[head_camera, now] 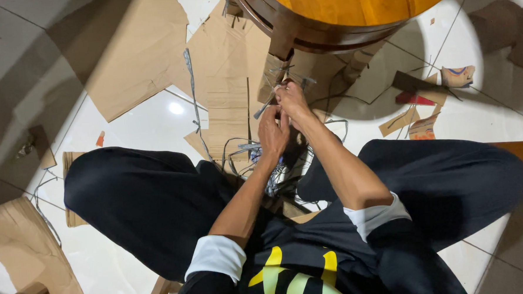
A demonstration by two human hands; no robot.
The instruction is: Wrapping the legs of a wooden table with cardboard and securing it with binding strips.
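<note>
I see both hands raised together below the table [349, 8] edge. Left hand [272, 132] has fingers curled shut, pinching thin grey strips [266, 108] that stick up and left from the grip. Right hand [292, 98] sits just above, touching the left, fingers pressed on the same strips. A loose tangle of strips [256, 156] lies on the floor just below the hands; count not readable. Cardboard pieces [134, 52]: several, scattered on the tiles; small coloured scraps [424, 113] at right
</note>
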